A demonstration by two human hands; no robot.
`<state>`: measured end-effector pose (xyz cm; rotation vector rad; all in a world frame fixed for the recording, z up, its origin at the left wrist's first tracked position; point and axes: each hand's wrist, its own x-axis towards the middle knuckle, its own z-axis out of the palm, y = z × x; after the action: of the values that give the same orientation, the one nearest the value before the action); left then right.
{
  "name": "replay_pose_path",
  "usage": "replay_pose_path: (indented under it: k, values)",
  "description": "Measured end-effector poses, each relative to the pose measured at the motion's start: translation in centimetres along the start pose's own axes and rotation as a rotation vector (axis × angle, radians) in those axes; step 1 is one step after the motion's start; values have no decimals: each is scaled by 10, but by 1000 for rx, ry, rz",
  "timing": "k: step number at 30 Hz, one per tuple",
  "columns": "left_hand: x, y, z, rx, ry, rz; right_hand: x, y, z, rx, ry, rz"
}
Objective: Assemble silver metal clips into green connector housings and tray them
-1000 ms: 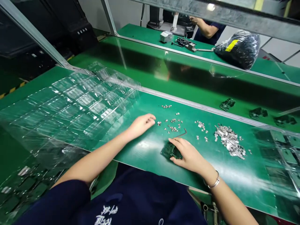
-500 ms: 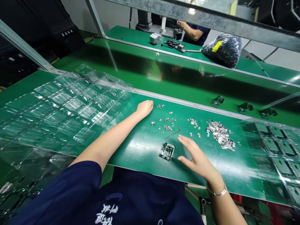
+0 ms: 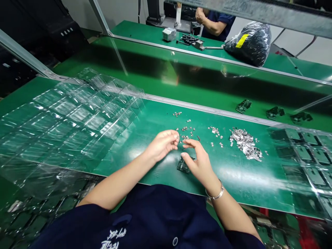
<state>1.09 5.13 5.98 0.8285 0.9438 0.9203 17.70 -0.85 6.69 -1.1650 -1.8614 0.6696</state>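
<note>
Hovering close together over the green bench (image 3: 233,180), left hand (image 3: 162,145) pinches something too tiny to make out while right hand (image 3: 198,162) rests loosely on a small circuit board (image 3: 182,165), scattered metal bits (image 3: 245,143) just beyond, clear plastic trays (image 3: 72,117) off left.

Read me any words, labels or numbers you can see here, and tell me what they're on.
White characters on the dark blue shirt: cut off at the frame edge, unreadable.
Yellow label on the black bag: no print can be made out.
Grey box on the far bench: too small to read.
</note>
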Motion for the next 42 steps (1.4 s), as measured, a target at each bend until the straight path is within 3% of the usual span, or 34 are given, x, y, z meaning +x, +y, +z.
replay_pose_path:
  k: [3,7,12,15,18,20,23,27,34,42]
  values:
    - [-28,-8,21,-402,-68,-148,5,-8,12,-49,127,-73]
    - [-41,-14,26,-487,-35,-199,4,-9,13,-86,147,-88]
    - [-46,-18,26,-530,-70,-277,0,-5,10,-190,70,-176]
    - [-51,-20,20,-332,-48,-175,-2,-5,1,-232,22,-191]
    - [-53,-27,7,203,-7,180,-6,1,-15,-154,56,-101]
    - [-51,-36,0,561,-113,327,-11,9,-23,-47,95,31]
    - [-46,-52,-3,834,-298,285,-21,24,-25,86,40,216]
    - [-43,-62,2,869,-268,279,-35,31,-17,108,9,264]
    - [-52,-50,7,886,-179,371,-44,15,-4,-101,16,82]
    - [-56,-47,8,940,-203,390,-41,14,2,-180,-4,18]
